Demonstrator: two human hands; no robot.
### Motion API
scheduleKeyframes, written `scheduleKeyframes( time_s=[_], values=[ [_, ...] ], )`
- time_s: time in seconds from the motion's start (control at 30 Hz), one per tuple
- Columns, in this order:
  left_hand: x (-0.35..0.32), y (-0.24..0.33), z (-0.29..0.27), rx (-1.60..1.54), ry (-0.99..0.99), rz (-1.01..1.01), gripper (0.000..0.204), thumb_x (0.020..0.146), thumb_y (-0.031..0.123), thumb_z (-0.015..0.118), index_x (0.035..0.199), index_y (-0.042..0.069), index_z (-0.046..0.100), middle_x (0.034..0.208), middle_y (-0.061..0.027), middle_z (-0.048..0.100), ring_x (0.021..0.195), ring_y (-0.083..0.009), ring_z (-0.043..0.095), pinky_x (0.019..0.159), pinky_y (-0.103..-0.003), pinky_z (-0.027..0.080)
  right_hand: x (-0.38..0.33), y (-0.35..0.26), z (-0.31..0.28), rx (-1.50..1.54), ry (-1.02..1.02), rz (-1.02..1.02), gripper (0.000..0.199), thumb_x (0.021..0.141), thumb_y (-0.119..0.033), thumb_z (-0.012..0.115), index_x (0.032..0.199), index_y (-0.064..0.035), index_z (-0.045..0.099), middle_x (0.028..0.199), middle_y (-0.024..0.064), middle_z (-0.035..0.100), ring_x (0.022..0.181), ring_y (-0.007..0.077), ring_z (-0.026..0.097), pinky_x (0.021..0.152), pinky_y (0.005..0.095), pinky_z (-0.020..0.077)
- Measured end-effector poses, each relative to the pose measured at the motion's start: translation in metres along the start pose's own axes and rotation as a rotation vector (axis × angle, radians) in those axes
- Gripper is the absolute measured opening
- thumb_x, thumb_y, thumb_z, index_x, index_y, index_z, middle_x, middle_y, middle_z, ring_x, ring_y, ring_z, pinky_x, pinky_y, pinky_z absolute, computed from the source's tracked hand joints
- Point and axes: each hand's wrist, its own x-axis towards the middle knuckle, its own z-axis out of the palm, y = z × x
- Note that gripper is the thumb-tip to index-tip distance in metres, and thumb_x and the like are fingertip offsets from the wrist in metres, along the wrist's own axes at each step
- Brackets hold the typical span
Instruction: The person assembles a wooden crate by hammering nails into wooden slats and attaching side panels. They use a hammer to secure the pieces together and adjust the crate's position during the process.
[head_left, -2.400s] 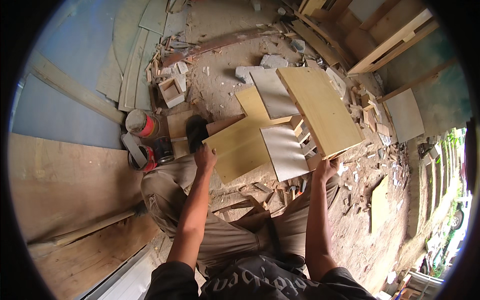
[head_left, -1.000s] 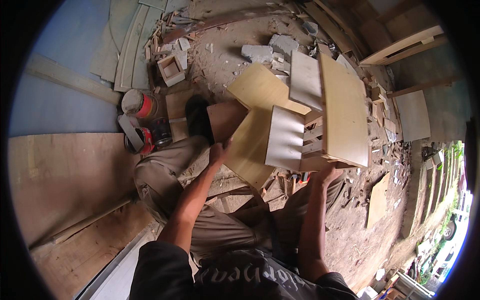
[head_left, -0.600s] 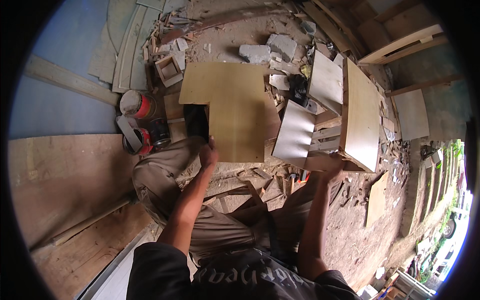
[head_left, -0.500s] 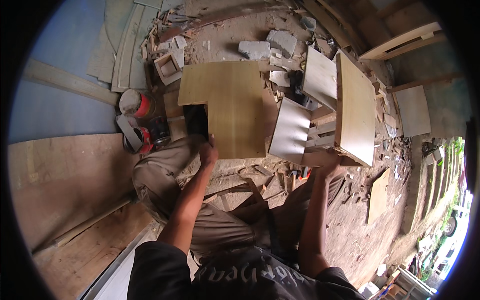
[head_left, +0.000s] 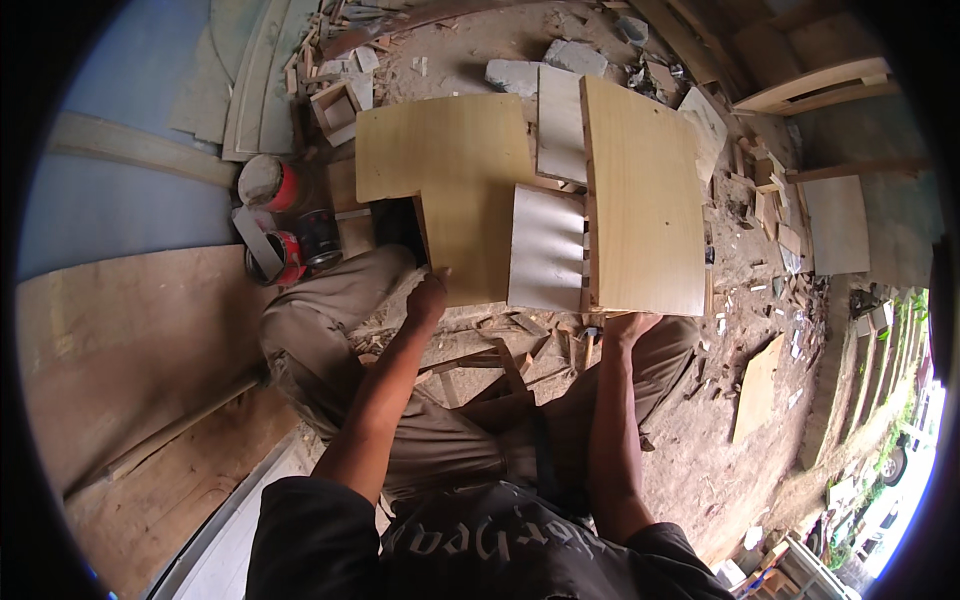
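Observation:
A pale plywood piece [head_left: 470,150] with a square notch cut in its near left corner lies in front of me, level with my knees. My left hand [head_left: 428,295] is closed on its near edge beside the notch. To its right stands a wooden box frame [head_left: 645,190], with a broad plywood face turned up and white inner boards [head_left: 546,245] showing on its left. My right hand [head_left: 632,326] grips the frame's near lower edge, with its fingers partly hidden beneath. The frame's left boards overlap the right side of the notched piece.
Red paint cans [head_left: 285,258] stand by my left knee, with a small open wooden box [head_left: 335,112] beyond. Grey blocks [head_left: 575,57] lie at the back. Wood scraps and a loose plywood offcut [head_left: 758,388] litter the dirt floor. A hammer [head_left: 589,345] lies between my legs.
My right hand has brought the box frame left, against the notched piece, and turned its plywood face upward. My left hand has stayed on the notched piece, which has shifted slightly.

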Motion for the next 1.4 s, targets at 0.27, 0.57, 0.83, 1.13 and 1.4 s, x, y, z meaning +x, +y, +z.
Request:
scheduleKeyframes(
  time_s=[0.27, 0.57, 0.83, 1.13, 1.4],
  values=[
    [-0.023, 0.040, -0.040, 0.041, -0.026, -0.060, 0.052, 0.092, 0.045, 0.059, 0.116, -0.001, 0.055, 0.090, -0.0237, 0.069, 0.087, -0.0390, 0.069, 0.076, -0.051, 0.053, -0.037, 0.117, -0.030, -0.150, -0.238, -0.111, 0.060, 0.091, -0.046, 0.061, 0.118, 0.0068, 0.055, 0.113, 0.0155, 0.059, 0.105, 0.0243, 0.057, 0.090, 0.0402, 0.0472],
    [-0.001, 0.056, -0.019, -0.117, 0.668, 0.062, 0.072, 0.086, 0.046, 0.066, 0.134, -0.003, 0.045, 0.136, -0.0334, 0.044, 0.124, -0.0452, 0.049, 0.094, -0.052, 0.046, -0.037, 0.184, -0.093, -0.417, -0.472, -0.293, 0.049, 0.091, -0.033, 0.062, 0.123, 0.0032, 0.055, 0.118, 0.0174, 0.059, 0.108, 0.0310, 0.057, 0.092, 0.0439, 0.0460],
    [0.010, 0.040, 0.005, -0.626, 0.186, -0.404, 0.069, 0.088, 0.046, 0.064, 0.128, -0.006, 0.045, 0.129, -0.0310, 0.048, 0.122, -0.0484, 0.046, 0.100, -0.054, 0.041, -0.036, 0.061, -0.050, -0.344, -0.457, -0.328, 0.029, 0.089, -0.003, 0.058, 0.118, 0.0002, 0.059, 0.102, 0.0153, 0.062, 0.087, 0.0312, 0.060, 0.075, 0.0462, 0.0497],
    [-0.025, 0.104, -0.007, -0.504, 0.344, 0.358, 0.057, 0.084, 0.027, 0.070, 0.127, -0.004, 0.049, 0.119, -0.0288, 0.055, 0.115, -0.0454, 0.051, 0.096, -0.051, 0.043, -0.035, 0.078, -0.049, -0.443, -0.514, -0.500, 0.031, 0.080, -0.001, 0.062, 0.111, -0.0004, 0.062, 0.104, 0.0196, 0.062, 0.094, 0.0406, 0.061, 0.083, 0.0480, 0.0488],
    [-0.022, 0.095, 0.027, -0.766, 0.323, 0.248, 0.039, 0.078, 0.020, 0.076, 0.104, -0.002, 0.057, 0.104, -0.0237, 0.057, 0.101, -0.0414, 0.055, 0.085, -0.047, 0.046, -0.032, 0.085, -0.066, -0.025, -0.604, -0.031, 0.039, 0.086, -0.013, 0.062, 0.123, -0.0023, 0.055, 0.119, 0.0159, 0.059, 0.105, 0.0338, 0.060, 0.089, 0.0451, 0.0485]
  ],
)
